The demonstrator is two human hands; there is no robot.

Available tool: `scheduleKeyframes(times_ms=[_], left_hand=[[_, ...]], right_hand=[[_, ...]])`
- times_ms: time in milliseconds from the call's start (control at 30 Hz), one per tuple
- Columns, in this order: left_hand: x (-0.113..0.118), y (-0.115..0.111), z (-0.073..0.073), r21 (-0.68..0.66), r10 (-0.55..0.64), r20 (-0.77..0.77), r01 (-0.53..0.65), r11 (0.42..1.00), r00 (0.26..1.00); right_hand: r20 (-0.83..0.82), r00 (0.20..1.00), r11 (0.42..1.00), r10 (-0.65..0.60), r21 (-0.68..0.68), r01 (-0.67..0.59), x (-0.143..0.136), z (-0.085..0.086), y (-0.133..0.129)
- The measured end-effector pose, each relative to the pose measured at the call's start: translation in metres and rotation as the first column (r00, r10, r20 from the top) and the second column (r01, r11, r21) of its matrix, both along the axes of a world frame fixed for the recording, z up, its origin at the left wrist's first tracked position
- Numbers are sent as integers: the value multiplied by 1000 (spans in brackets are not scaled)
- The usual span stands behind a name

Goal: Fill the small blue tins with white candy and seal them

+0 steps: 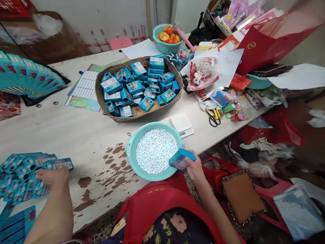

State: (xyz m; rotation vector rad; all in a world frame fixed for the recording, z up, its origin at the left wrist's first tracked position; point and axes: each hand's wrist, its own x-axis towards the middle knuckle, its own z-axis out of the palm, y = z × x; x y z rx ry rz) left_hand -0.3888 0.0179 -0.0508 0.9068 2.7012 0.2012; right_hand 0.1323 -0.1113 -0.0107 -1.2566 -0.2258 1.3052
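Observation:
My right hand [195, 166] grips a small blue printed candy box [180, 158], held tilted over the right rim of a turquoise basin [130, 159]. Small white pellets [156, 149] cover the bottom of the basin. At the left, my left hand [54, 174] is closed at a similar blue box [59, 164] on the near right side of a pile of such boxes [21, 174]. Its thumb is hidden from view. Dark round openings show on several boxes in that pile.
Behind the basin stands a cut-down carton [119, 119] holding many blue boxes. A white scale [181, 123] and scissors [214, 118] lie to its right. Bagged toys [203, 74] and a red paper bag [275, 42] crowd the right end. Fanned blue packaging [30, 73] stands far left.

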Motion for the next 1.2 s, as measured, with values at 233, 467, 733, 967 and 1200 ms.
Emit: scheduleKeyframes(times_ms=[233, 467, 733, 967, 1200], left_hand=[[71, -10, 0, 228, 29, -170, 11, 974, 985], [261, -35, -11, 365, -995, -82, 931, 26, 60], [352, -35, -55, 128, -818, -9, 811, -571, -575], [356, -1, -58, 23, -968, -132, 975, -221, -216], [327, 9, -54, 242, -988, -72, 964, 113, 134]], right_hand=[[-250, 954, 981, -167, -137, 136, 4, -2, 2], [-193, 907, 894, -374, -334, 298, 61, -33, 10], [15, 939, 862, -342, -393, 321, 75, -99, 33], [484, 829, 848, -282, -279, 451, 72, -122, 18], [894, 349, 947, 280, -316, 50, 94, -104, 5]])
